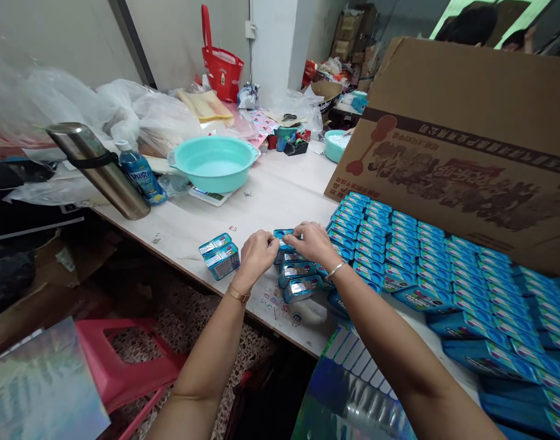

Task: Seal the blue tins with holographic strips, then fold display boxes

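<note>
Sm. blue box, shiny, top partly hidden by fingers; on white surface btwn L hand & R hand, far end of short row of similar blue boxes w/ silvery panels. Both hands: fingers curled, tips at box top; can't tell if pinching it. Pair of boxes L of L hand.

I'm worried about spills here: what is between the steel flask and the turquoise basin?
In the head view, a blue bottle is between the steel flask and the turquoise basin, with crumpled clear plastic beside it.
</note>
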{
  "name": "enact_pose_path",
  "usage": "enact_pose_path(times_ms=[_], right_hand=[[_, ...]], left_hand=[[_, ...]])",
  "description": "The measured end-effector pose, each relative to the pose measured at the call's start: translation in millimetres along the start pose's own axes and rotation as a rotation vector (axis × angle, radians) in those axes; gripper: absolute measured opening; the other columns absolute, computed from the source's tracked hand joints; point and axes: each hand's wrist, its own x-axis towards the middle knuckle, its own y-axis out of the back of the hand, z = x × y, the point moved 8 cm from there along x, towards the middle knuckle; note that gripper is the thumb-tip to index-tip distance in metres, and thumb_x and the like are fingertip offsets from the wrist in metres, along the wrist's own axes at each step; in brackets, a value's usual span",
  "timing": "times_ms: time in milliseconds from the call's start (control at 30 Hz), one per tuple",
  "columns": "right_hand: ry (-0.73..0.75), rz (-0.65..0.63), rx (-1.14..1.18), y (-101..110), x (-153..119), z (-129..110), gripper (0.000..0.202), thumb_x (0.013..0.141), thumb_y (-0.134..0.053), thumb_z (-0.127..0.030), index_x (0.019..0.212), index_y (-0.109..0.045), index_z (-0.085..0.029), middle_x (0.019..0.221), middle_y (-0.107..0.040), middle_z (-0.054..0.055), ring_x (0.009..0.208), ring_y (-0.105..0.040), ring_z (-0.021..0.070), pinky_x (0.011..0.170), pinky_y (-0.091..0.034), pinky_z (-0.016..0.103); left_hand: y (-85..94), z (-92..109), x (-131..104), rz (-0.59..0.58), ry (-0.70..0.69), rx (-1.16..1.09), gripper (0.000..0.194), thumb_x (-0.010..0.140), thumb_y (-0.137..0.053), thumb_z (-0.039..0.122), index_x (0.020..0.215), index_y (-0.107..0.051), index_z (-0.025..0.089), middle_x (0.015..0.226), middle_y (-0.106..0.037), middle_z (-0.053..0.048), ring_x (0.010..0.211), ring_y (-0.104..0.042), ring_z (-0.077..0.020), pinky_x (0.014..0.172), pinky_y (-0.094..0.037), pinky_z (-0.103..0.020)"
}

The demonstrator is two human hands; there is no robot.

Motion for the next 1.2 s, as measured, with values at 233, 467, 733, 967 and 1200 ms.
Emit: enact_pose_path(times_ms=[233, 467, 733, 967, 1200], right_hand=[[0.042, -0.054, -0.012, -6.2, 2.2, 1.0, 0.028, 0.097, -0.05, -0.033, 0.085, -0.072, -0.019, 0.106, -0.068, 0.009, 0.098, -0.059, 0.023, 0.083, -0.039, 0.033], [-0.001, -0.014, -0.045, -12.5, -0.1, 0.6, 0.03, 0.097, -0.046, -0.029, 0.088, -0.072, -0.016, 0.109, -0.061, 0.016, 0.102, -0.052, 0.0295, 0.088, -0.039, 0.041], [-0.059, 0.06, 0.078, -26.4, -5.6, 4.1, 0.021, 0.095, -0.048, -0.023, 0.082, -0.063, -0.018, 0.104, -0.055, 0.011, 0.099, -0.052, 0.0258, 0.088, -0.04, 0.037], [-0.142, 0.145, 0.211, -28.0, -8.2, 14.1, 0.017, 0.089, -0.053, -0.019, 0.105, -0.053, -0.021, 0.107, -0.053, 0.007, 0.101, -0.053, 0.023, 0.086, -0.043, 0.033], [-0.113, 0.138, 0.239, -32.1, -4.9, 6.1, 0.031, 0.083, -0.05, -0.007, 0.108, -0.056, -0.024, 0.111, -0.052, 0.007, 0.101, -0.054, 0.0245, 0.081, -0.045, 0.033]], left_hand=[[-2.3, -3.4, 3.1, -0.039, 0.022, 0.043, 0.025, 0.09, -0.047, 0.026, 0.074, -0.066, 0.02, 0.084, -0.07, -0.007, 0.078, -0.062, -0.0209, 0.064, -0.036, -0.028], [-10.9, -3.1, 4.5, -0.078, 0.01, 0.056, 0.025, 0.086, -0.045, 0.021, 0.071, -0.064, 0.02, 0.087, -0.07, -0.01, 0.081, -0.063, -0.0241, 0.068, -0.038, -0.03], [-24.4, -25.7, 5.9, -0.064, 0.091, -0.216, 0.026, 0.08, -0.048, 0.023, 0.053, -0.046, 0.022, 0.059, -0.055, -0.002, 0.066, -0.055, -0.0192, 0.063, -0.035, -0.028], [-56.2, -46.7, -5.9, 0.008, 0.208, -0.581, 0.032, 0.084, -0.045, 0.044, 0.065, -0.05, 0.019, 0.063, -0.056, 0.0, 0.064, -0.058, -0.0151, 0.052, -0.04, -0.022], [-77.7, -55.2, -12.4, 0.145, 0.343, -0.781, 0.026, 0.085, -0.046, 0.038, 0.095, -0.054, 0.016, 0.077, -0.059, 0.0, 0.055, -0.057, -0.0098, 0.048, -0.043, -0.019]])
